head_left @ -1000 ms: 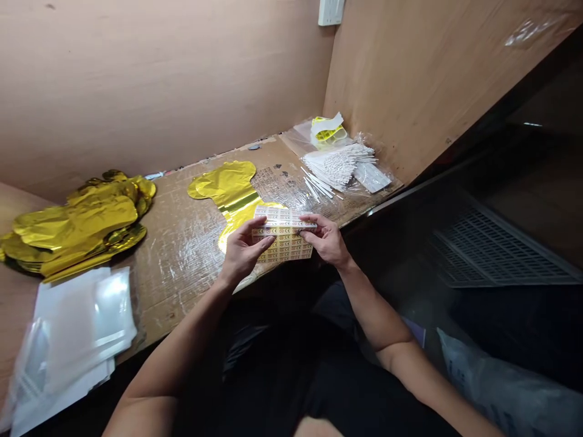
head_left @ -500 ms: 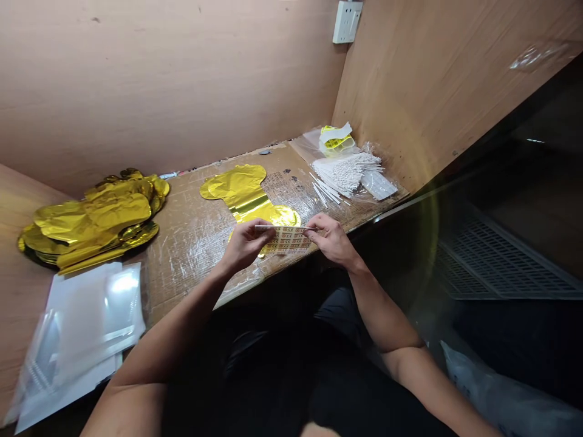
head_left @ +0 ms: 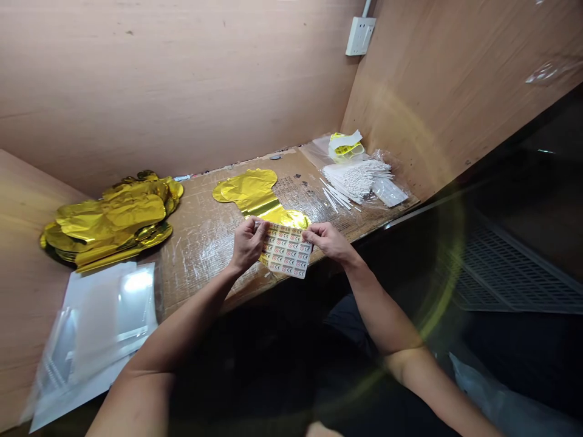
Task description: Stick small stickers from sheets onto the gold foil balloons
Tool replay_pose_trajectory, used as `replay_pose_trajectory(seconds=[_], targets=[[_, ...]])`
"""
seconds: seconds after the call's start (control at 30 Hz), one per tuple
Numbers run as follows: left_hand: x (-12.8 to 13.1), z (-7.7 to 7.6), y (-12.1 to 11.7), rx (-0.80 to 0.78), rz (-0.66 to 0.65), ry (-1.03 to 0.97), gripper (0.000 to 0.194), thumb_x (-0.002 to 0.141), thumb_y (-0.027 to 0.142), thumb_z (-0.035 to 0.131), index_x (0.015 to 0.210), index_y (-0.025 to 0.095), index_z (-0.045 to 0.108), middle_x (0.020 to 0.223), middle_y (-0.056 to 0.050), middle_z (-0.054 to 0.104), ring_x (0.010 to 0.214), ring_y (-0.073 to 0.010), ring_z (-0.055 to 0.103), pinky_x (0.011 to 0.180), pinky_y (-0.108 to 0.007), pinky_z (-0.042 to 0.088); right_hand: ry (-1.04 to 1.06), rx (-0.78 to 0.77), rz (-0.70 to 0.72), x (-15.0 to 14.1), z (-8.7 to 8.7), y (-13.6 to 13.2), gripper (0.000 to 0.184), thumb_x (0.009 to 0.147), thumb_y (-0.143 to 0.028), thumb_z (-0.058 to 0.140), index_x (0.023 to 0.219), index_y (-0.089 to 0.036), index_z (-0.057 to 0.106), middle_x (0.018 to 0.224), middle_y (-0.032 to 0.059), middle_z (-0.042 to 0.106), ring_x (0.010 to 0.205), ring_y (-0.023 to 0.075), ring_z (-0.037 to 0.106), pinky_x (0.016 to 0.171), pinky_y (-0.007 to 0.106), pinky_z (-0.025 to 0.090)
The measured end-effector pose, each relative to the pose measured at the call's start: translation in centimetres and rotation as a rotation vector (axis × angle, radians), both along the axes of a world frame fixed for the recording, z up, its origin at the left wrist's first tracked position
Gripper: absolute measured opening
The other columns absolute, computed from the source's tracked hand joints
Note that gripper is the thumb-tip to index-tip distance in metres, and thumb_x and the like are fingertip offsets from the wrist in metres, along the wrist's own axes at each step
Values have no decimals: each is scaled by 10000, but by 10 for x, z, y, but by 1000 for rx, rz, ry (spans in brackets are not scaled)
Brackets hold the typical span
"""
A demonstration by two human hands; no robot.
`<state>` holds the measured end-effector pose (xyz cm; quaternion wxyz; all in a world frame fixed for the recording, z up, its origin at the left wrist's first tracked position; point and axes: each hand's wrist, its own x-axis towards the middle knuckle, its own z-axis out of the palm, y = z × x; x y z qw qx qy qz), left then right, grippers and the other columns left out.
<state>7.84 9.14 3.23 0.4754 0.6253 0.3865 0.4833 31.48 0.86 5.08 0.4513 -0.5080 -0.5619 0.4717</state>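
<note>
Between my two hands is a sheet of stickers point(head_left: 286, 252), printed with rows of small CE marks and red symbols. My left hand point(head_left: 248, 246) pinches its upper left edge, and my right hand point(head_left: 330, 241) pinches the upper right corner. The printed face is turned toward me and hangs over the table's front edge. Just behind it a flat gold foil balloon point(head_left: 257, 197) lies on the cardboard, its near end partly hidden by the sheet and my left hand.
A pile of gold foil balloons point(head_left: 113, 218) lies at the left, behind clear plastic bags point(head_left: 98, 315). White sticks point(head_left: 355, 179) are heaped at the right near a yellow sticker roll point(head_left: 346, 145). Cardboard point(head_left: 191, 243) covers the table. Wooden panels point(head_left: 182, 79) enclose it.
The sheet has tilted from nearly edge-on to facing me, so its printed rows now show. Both hands still grip it. The whole view has shifted slightly.
</note>
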Motion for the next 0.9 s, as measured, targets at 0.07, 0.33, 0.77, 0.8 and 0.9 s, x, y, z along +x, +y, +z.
replay_pose_trajectory(seconds=[0.07,0.33,0.77,0.8,0.9], targets=[[-3,-2,2,-17,0,-13,391,887,558,777,809,209,617,604,31,563,485,-113,464,443,-237,348,-33,-17,48,-3,2,7,408,884,-548,761,758,-161,722,690,10,664,629,130,573,606,258,461],[-23,-15,13,75,70,29,543,977,660,637,693,203,570,590,14,515,519,-122,431,498,-264,332,-84,-75,87,-26,2,34,484,906,-596,688,678,-186,571,606,-27,531,549,99,447,519,240,325],[-25,-47,20,109,68,151,519,1029,580,545,671,206,527,612,9,481,564,-139,430,547,-287,332,-729,345,46,-70,-8,62,131,1024,-237,603,966,-194,712,969,75,756,889,212,653,835,342,468],[-25,-47,20,105,64,155,514,1031,564,542,663,206,513,610,12,470,564,-137,421,549,-288,326,-780,382,36,-74,-11,61,148,1035,-236,586,954,-193,702,961,82,742,897,222,643,842,352,463],[-24,-47,22,79,66,162,498,1033,521,536,649,209,479,606,19,446,564,-134,398,550,-291,306,-890,475,20,-78,-20,57,213,1069,-257,525,945,-187,682,960,107,703,942,254,622,880,388,456]])
